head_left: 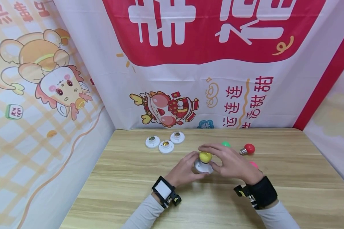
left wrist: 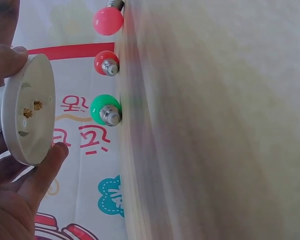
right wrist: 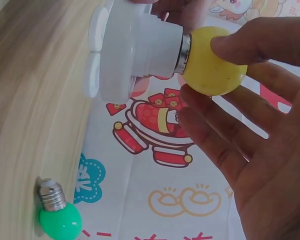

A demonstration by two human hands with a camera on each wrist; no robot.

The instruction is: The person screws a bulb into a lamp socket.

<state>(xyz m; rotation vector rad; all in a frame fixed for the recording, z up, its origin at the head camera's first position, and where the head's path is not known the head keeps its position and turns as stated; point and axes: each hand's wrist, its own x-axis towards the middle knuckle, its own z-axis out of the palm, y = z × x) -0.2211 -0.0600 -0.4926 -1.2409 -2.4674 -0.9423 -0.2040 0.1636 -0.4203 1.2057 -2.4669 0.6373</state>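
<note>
My left hand [head_left: 184, 171] grips a round white lamp holder [head_left: 202, 168] by its rim. In the left wrist view, the holder's underside [left wrist: 32, 112] shows two brass screws, and it is lifted off the table. My right hand [head_left: 230, 161] pinches a yellow light bulb [head_left: 205, 157] between thumb and fingers. The right wrist view has this bulb [right wrist: 210, 62] sitting in the mouth of the holder's socket [right wrist: 162, 47]. A narrow band of its metal cap still shows between glass and socket.
Three more white lamp holders [head_left: 166, 147] stand grouped on the wooden table [head_left: 126, 178], toward the back left. Right of my hands lie a green bulb [right wrist: 61, 220], a red bulb [head_left: 249, 148] and a pink bulb [left wrist: 108, 21]. A printed cloth [head_left: 172, 73] hangs behind the table.
</note>
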